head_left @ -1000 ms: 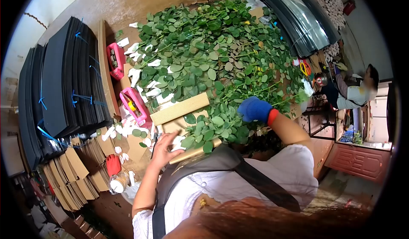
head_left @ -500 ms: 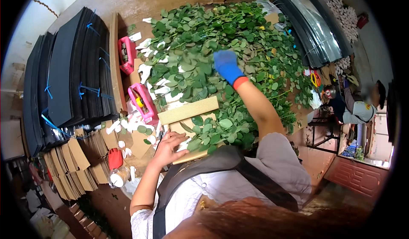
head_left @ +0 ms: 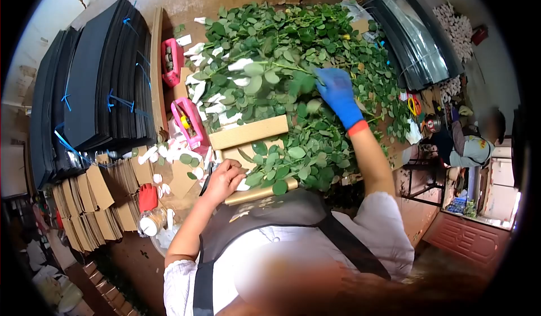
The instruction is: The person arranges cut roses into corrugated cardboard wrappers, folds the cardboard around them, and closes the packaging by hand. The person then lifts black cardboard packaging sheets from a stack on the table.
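In a blue glove with a red cuff, my right hand (head_left: 338,96) is closed around the leafy stem of a rose (head_left: 290,67). The stem points left across the pile, with a white-wrapped head (head_left: 240,64) at its far end. My bare left hand (head_left: 225,179) is low at the table's near edge, fingers curled; what they hold, if anything, is hidden. Beside it are a corrugated cardboard piece (head_left: 248,133) and leafy stems (head_left: 287,161) lying over cardboard. A large heap of green rose stems (head_left: 293,28) spreads behind.
Two pink baskets (head_left: 189,124) stand left of the heap. Dark sheet stacks (head_left: 96,79) tied with blue string rise at far left, above folded cardboard (head_left: 90,203). A red glove (head_left: 148,196) and jar (head_left: 151,224) lie below. Another person (head_left: 473,144) is at far right.
My right hand has moved right and now draws a rose stem over the heap. My left hand has gone from spread fingers to curled ones, in nearly the same place.
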Available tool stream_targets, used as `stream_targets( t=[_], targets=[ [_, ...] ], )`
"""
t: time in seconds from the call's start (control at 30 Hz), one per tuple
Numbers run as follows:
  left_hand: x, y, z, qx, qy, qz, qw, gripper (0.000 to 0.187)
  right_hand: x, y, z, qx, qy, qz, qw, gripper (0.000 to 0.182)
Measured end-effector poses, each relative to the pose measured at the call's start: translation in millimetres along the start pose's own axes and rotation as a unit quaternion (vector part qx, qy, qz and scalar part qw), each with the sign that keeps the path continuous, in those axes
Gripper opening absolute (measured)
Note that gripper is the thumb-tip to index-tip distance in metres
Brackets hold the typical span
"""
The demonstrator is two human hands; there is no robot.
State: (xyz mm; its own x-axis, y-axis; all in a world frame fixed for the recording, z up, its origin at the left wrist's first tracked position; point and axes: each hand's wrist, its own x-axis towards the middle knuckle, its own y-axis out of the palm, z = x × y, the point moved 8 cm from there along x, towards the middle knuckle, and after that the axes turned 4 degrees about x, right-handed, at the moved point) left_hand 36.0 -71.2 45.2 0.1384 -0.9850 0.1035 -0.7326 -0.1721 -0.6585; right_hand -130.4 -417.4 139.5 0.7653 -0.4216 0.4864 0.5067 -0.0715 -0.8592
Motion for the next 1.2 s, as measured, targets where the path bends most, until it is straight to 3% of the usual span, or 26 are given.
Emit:
stream_targets(
  t=[0.07,0.17,0.2,0.27,0.3,0.33,0.37,0.4,0.43,0.5,0.53,0.57,0.63,0.67,0.77,0.8,0.9,0.97,1.03,1.07,1.17,1.2],
  targets=[
    [-3.3,6.3,4.9,-0.024,-0.027,0.002,0.999,0.013,4.9,-51.6,26.9,0.046,0.023,-0.1,0.994,0.047],
    [-6.0,6.2,7.4,-0.04,-0.024,-0.009,0.999,0.013,-11.2,-57.7,43.9,0.071,0.015,0.005,0.997,0.045],
    [-4.4,3.7,5.0,-0.049,-0.009,-0.017,0.999,0.014,-18.1,-63.0,47.9,0.101,0.025,-0.01,0.995,0.043],
    [-1.2,3.8,4.3,-0.068,-0.063,0.01,0.996,0.017,-60.1,-36.5,34.5,0.354,0.113,0.054,0.927,0.042],
    [-2.6,4.6,6.3,-0.077,-0.093,0.025,0.992,0.019,-68.8,-30.9,42.8,0.339,0.094,0.096,0.931,0.041],
    [-4.3,6.7,12.1,-0.095,-0.118,0.026,0.988,0.032,-74.8,-27.7,54.1,0.324,0.073,0.136,0.933,0.04],
    [-15.7,24.0,39.1,-0.147,-0.15,0.015,0.978,0.043,-78.0,-25.5,70.4,0.163,-0.014,0.181,0.97,0.038],
    [-19.5,35.0,50.7,-0.195,-0.149,0.025,0.969,0.051,-92.7,-28.7,76.4,0.263,-0.034,0.061,0.962,0.037],
    [-18.1,37.3,49.7,-0.244,-0.149,0.034,0.958,0.059,-99.8,-18.7,82.6,0.203,-0.056,0.106,0.972,0.038],
    [-18.2,25.8,44.2,-0.193,-0.163,-0.01,0.967,0.074,-119.0,1.6,90.8,0.083,-0.097,0.197,0.972,0.041],
    [-13.9,22.8,40.0,-0.219,-0.138,-0.028,0.966,0.079,-130.3,19.4,84.4,0.057,-0.073,0.242,0.966,0.048],
    [-14.9,17.3,36.5,-0.191,-0.133,-0.056,0.971,0.072,-139.3,28.0,83.1,0.066,-0.089,0.246,0.963,0.046],
    [-7.1,12.8,25.0,-0.156,-0.115,-0.007,0.981,0.059,-135.5,25.2,101.3,0.079,-0.112,0.253,0.958,0.043],
    [-4.2,10.0,16.0,-0.1,-0.054,-0.008,0.993,0.046,-127.5,-2.8,112.1,0.057,-0.141,0.193,0.969,0.033],
    [-4.3,9.3,13.4,-0.085,-0.075,-0.009,0.993,0.043,-113.6,2.7,75.0,0.097,-0.002,0.237,0.967,0.03],
    [-4.3,9.0,11.7,-0.098,-0.09,-0.004,0.991,0.042,-88.6,-26.7,68.6,0.166,0.093,0.124,0.974,0.032],
    [-3.6,7.5,7.4,-0.062,-0.058,-0.027,0.996,0.042,-71.7,-12.3,55.6,0.061,0.104,0.099,0.988,0.033],
    [-2.8,4.5,4.7,-0.024,-0.024,-0.036,0.999,0.04,-100.6,47.2,41.8,-0.004,0.124,0.208,0.97,0.034],
    [-0.4,0.7,1.9,0.017,0.001,-0.043,0.999,0.038,-122.1,85.6,27.9,-0.043,0.168,0.353,0.919,0.034],
    [1.1,-1.3,2.2,0.024,0.004,-0.077,0.997,0.028,-123.5,87.0,21.1,-0.033,0.17,0.342,0.923,0.027],
    [-1.8,6.9,19.8,-0.035,-0.076,-0.115,0.99,0.019,-118.1,34.8,10.0,0.21,0.267,0.096,0.936,0.027],
    [-1.1,7.1,18.5,-0.032,-0.09,-0.112,0.989,0.016,-108.6,7.1,14.8,0.226,0.287,0.03,0.93,0.023]
  ],
)
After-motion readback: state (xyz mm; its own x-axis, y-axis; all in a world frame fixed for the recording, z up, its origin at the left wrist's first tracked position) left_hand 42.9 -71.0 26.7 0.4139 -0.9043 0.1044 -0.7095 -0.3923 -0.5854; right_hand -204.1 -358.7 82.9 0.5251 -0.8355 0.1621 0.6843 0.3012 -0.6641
